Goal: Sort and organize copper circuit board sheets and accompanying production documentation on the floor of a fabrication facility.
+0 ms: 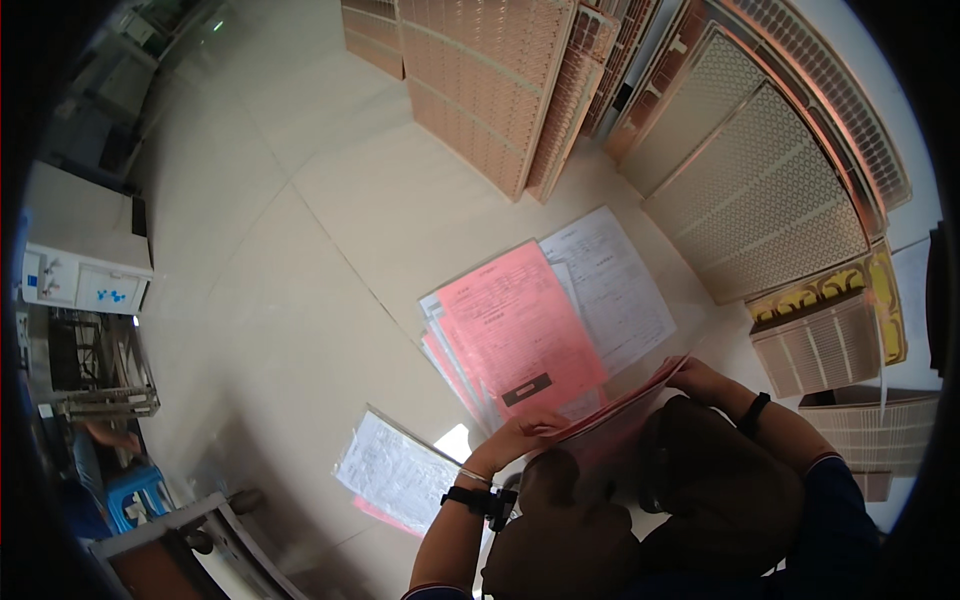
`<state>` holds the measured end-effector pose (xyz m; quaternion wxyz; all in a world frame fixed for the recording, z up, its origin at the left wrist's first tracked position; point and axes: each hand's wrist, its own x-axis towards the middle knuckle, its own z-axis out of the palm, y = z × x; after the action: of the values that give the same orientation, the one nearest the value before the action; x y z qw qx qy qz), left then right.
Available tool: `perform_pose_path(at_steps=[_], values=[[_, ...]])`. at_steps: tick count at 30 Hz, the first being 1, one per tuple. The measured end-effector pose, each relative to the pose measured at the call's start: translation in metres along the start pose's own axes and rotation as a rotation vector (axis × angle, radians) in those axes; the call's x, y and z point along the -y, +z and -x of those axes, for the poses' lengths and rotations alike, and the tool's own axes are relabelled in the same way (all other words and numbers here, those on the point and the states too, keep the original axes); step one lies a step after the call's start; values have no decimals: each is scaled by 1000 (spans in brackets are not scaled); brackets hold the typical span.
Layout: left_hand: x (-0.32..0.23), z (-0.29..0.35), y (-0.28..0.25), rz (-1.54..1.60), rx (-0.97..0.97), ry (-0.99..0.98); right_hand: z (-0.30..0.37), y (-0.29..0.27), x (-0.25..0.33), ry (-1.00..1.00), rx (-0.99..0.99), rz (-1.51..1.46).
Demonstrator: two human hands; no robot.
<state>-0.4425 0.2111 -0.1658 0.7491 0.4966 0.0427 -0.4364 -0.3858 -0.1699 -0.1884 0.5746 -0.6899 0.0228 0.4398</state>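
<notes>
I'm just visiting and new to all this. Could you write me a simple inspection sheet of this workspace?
Surface: pale floor crossed by thin joint lines.
Things in hand: pink papers, held up between both hands; just beyond them, a pink sheet tops an overlapping pile that includes whitish sheets.
Clutter: a separate white bundle left of the pile, pink showing beneath it.
Grippers: bare hands instead; left hand and right hand each grip the pink papers.
Cables: nothing seen for certain.
Surroundings: copper-coloured panels stand ahead; a large patterned panel stands to the right; a blue stool is at far left.
</notes>
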Motion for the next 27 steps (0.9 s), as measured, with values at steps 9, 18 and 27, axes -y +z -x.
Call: perform_pose_path(at_steps=[9,18,27], values=[[58,-37,-48,-279,-1179,248,-8,14,2,120,-88,-239],[54,-59,-27,-720,-1266,223,1,11,7,155,-83,-241],[51,-64,-27,-880,-1320,70,-3,12,4,160,-95,-269]])
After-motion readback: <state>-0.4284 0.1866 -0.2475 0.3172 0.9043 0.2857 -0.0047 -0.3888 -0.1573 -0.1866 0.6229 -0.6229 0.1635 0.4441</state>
